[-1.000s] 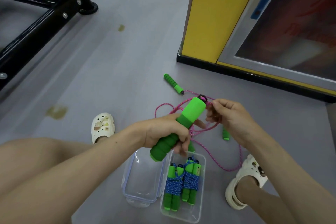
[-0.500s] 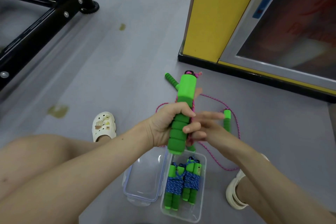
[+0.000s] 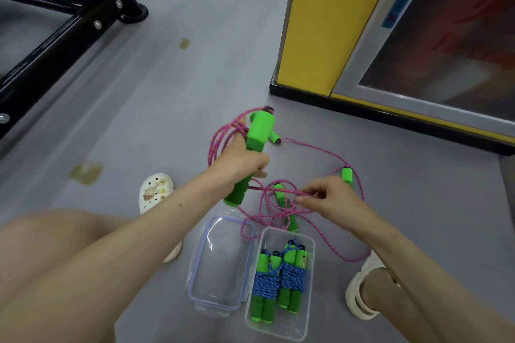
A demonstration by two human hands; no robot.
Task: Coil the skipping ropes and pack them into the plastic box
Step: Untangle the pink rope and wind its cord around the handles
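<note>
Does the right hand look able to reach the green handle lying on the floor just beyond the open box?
Probably yes, once it lets go. The right hand pinches the pink rope, but the handle lies on the floor close beside it, with only loose rope strands crossing it.

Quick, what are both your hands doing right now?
Left hand: closed around the green handle, with loops of pink rope over its thumb.
Right hand: pinching the pink rope between its fingertips.

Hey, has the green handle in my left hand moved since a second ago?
Yes. The green handle in the left hand has shifted farther from the plastic box, toward the base of the yellow post.
</note>
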